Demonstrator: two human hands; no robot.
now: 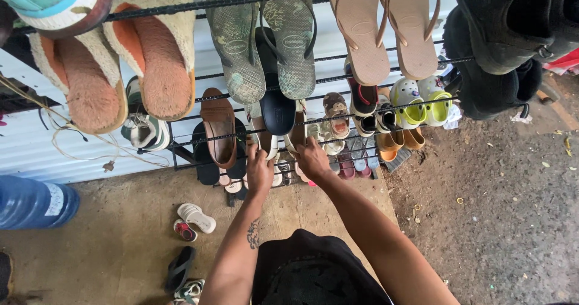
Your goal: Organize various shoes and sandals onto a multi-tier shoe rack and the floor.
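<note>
Black wire shoe rack (181, 137), lower tier — left hand (259, 171) clamped on pale sandal (269, 148); right hand (312, 158) just beside, grip unclear — sandal's long axis points away

The fingertips of the left hand (260, 171) and the right hand (313, 159) are hidden among small shoes on the shoe rack (338, 118). Left of the rack, a blue barrel (30, 201) is cut off by the edge. The pairs low in the rack are too small to tell.
</note>
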